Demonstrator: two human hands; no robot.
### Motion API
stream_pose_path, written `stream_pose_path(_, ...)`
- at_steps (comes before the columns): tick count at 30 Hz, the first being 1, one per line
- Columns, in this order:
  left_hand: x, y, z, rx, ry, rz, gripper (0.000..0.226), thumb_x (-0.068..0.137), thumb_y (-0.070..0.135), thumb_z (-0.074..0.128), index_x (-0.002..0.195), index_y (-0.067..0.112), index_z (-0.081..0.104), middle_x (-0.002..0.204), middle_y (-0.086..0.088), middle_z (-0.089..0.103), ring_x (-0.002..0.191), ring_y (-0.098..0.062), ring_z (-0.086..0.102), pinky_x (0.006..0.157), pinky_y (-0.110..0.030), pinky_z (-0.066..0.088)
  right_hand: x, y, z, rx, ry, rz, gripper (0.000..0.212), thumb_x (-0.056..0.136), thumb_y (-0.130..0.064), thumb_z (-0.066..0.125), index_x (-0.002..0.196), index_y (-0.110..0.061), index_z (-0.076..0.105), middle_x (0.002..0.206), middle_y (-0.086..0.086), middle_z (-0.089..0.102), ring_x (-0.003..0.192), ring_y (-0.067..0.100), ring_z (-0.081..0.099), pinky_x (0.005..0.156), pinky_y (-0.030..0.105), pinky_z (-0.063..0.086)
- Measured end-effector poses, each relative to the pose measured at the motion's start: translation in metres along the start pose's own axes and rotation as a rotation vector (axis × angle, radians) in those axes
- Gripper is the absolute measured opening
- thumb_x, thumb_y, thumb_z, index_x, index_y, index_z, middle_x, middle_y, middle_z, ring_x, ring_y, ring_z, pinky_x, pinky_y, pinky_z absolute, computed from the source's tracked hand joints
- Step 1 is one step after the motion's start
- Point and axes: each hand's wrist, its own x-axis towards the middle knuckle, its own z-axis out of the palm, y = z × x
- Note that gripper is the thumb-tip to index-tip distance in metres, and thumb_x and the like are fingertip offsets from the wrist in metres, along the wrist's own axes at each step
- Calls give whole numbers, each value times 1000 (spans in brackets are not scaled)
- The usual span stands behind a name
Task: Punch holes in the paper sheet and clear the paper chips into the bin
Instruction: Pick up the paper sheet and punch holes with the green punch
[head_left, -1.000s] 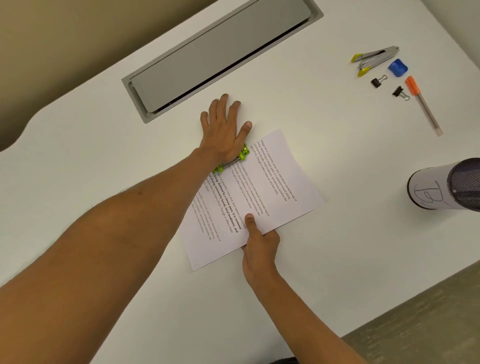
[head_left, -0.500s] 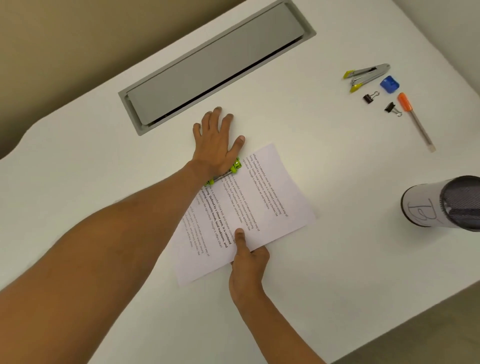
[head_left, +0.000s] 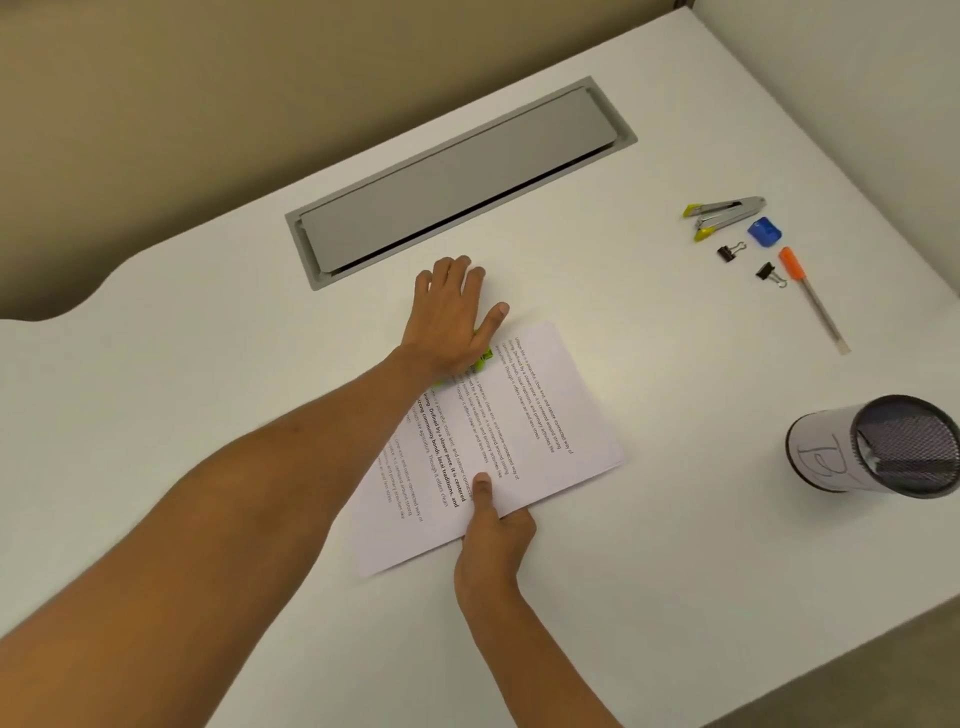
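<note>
White desk (head_left: 208, 395) fills most of the view, curved cut-out at its far left edge. Tan wall behind it.

Grey cable-tray cover (head_left: 457, 182) set flush into the desk top, long, running diagonally; dark slit open along its near edge.

Paper sheet (head_left: 545, 415) lies flat on the desk, just near of the tray, turned at an angle. Printed text faces up, some lines bold. Looks like more than one sheet at the right corner; cannot tell for sure.

Bin (head_left: 878, 447): black mesh cylinder with a white label wrap, handwritten mark on it. Lies tipped on its side at the right edge of the desk, mouth to the right, well apart from the paper.

Left hand (head_left: 452, 322): palm down, fingers straight and slightly spread, thumb out to the right. Heel of the hand presses on the green hole punch (head_left: 483, 360), which sits on the far left edge of the paper. Only small green parts of the punch show beside the palm and under the wrist.

Right hand (head_left: 493, 540): pinches the near edge of the paper, thumb flat on top of the print, fingers tucked under the sheet and out of sight.

Far right group, well apart from the paper: metal stapler (head_left: 727, 210) with yellow tips; pen (head_left: 813, 299) with orange cap; blue sharpener (head_left: 763, 232) just beside the stapler; two black binder clips (head_left: 729, 253) between stapler and pen.
</note>
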Motion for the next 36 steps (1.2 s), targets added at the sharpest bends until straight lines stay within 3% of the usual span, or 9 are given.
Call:
stream_pose_path(4,1,-1,2,6,14,3,68,97,56,20,129,4,50,135,-18,50,124,-37,43,101,-49,34,-2,1,-9,-4,-4,-19,5,88,-16,71,90,-14,68,89,-2,73,71,4,71,62,18,54)
stream_pose_path(13,2,-2,2,27,21,16,73,95,60,16,128,5,50,130,-15,52,120,-34,44,99,-47,35,-3,2,-22,-16,-8,-26,7,88,-15,72,83,-16,67,84,-2,74,77,13,71,73,31,57)
stream_pose_path(17,0,-2,-2,-20,10,-26,77,92,64,16,128,5,51,129,-14,52,119,-33,44,98,-47,36,-2,3,-29,-12,-22,-21,5,88,-15,72,87,-13,67,88,0,74,80,15,72,73,30,56)
stream_pose_path(23,-17,-2,-16,-437,223,-328,49,97,45,45,126,7,53,131,-11,53,123,-29,41,94,-37,30,-4,4,-45,-31,-67,-54,4,88,-12,71,87,-15,69,89,-2,75,84,15,72,80,33,56)
stream_pose_path(25,-41,-9,-23,-488,275,-381,34,97,34,52,117,8,59,123,-9,59,118,-27,46,92,-35,33,-5,3,-50,-50,-75,-62,5,88,-12,71,87,-15,67,90,-1,73,84,14,71,82,33,56)
stream_pose_path(27,-70,-16,-29,-564,291,-447,18,95,23,57,102,8,64,104,-7,66,100,-24,57,87,-37,45,-4,3,-55,-61,-93,-69,3,88,-12,71,89,-14,68,94,1,74,88,16,71,85,35,56)
stream_pose_path(30,-123,-26,-35,-732,236,-653,8,89,11,62,83,11,67,80,-4,70,77,-23,66,74,-32,51,-5,4,-65,-96,-120,-80,3,89,-13,71,92,-12,70,95,2,75,89,18,71,88,38,56)
stream_pose_path(33,-168,-31,-39,-820,39,-730,9,86,15,70,78,19,68,81,-1,72,77,-21,68,76,-31,53,-8,7,-76,-155,-149,-100,4,89,-15,71,92,-13,69,95,1,75,90,19,72,88,39,56)
stream_pose_path(36,-207,-37,-48,-832,80,-871,14,83,26,77,90,16,69,87,0,71,74,-9,64,70,-21,46,-14,9,-84,-178,-194,-120,5,89,-13,70,94,-14,71,95,-1,77,91,17,73,89,39,56)
